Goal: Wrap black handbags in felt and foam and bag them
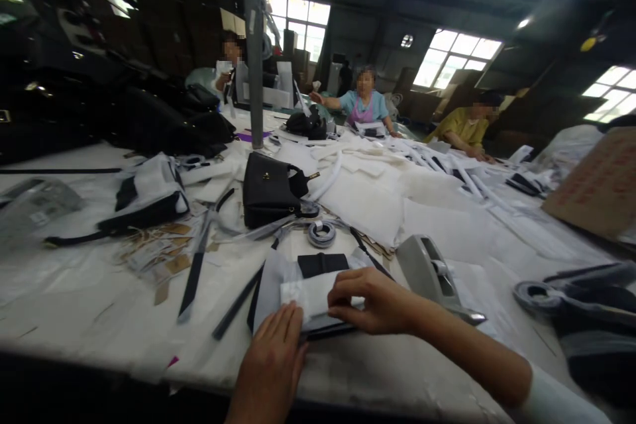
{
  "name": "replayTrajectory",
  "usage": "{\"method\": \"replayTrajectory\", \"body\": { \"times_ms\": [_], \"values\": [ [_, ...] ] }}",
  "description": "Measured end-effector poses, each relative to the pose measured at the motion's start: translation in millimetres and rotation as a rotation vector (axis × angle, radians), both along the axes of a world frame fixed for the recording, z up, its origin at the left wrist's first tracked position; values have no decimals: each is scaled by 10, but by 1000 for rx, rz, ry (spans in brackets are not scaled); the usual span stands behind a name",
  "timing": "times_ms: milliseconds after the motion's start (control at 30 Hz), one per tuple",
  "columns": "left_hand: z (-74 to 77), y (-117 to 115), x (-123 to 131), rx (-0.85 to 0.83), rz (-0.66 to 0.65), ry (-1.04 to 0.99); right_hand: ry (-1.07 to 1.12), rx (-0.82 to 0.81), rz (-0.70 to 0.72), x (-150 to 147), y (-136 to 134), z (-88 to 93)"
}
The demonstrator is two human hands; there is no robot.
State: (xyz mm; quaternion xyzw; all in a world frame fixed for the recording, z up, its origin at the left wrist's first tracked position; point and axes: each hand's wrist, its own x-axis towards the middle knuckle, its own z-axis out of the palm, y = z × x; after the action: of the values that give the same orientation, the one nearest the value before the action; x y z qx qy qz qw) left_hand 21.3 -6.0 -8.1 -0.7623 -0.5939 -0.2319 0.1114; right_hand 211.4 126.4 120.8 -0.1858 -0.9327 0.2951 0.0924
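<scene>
- In the head view, a black folded bag with a smooth, leather-like face (322,265) is lying on the white-covered surface (114,338), directly in front of the person, with white sheet wrapping (311,295) covering its near part.
- The left hand (271,351) is resting on the near left part of the wrapping; its fingers are stretching out flat, so its grip is not closing around anything.
- The right hand (368,298) is bending its fingers over the right part of the wrapping; I cannot tell whether its grip is pinching the sheet or only touching it.
- A grey tape dispenser with a metal tip (430,271) is sitting just to the right of the folded bag, behind the right forearm.
- A coiled strap in clear plastic (322,233) is lying just beyond the folded bag, and an upright black handbag with a gold-coloured clasp (268,189) is standing farther back.
- Long dark straps (191,288) and a scatter of brown and pale tags (166,258) are lying to the left.
- White padding sheets (368,205) are spreading beyond the dispenser, and a brown cardboard box with red print (596,179) is standing at the far right.
- Three co-workers (368,106) are sitting or standing across the surface.
</scene>
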Motion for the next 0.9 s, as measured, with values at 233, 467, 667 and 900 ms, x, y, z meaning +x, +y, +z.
{"method": "replayTrajectory", "body": {
  "times_ms": [233,467,667,900],
  "values": [
    [-61,-20,-14,-32,8,-36,-293,-47,325,-877,551,-226],
    [-36,-9,-54,6,-16,-77,-483,-215,293,-1087,738,-195],
    [-39,-2,-54,21,-6,-56,-607,-229,381,-1166,691,-235],
    [-138,-7,-80,9,-35,-46,-720,114,539,-1355,740,-419]
  ]
}}
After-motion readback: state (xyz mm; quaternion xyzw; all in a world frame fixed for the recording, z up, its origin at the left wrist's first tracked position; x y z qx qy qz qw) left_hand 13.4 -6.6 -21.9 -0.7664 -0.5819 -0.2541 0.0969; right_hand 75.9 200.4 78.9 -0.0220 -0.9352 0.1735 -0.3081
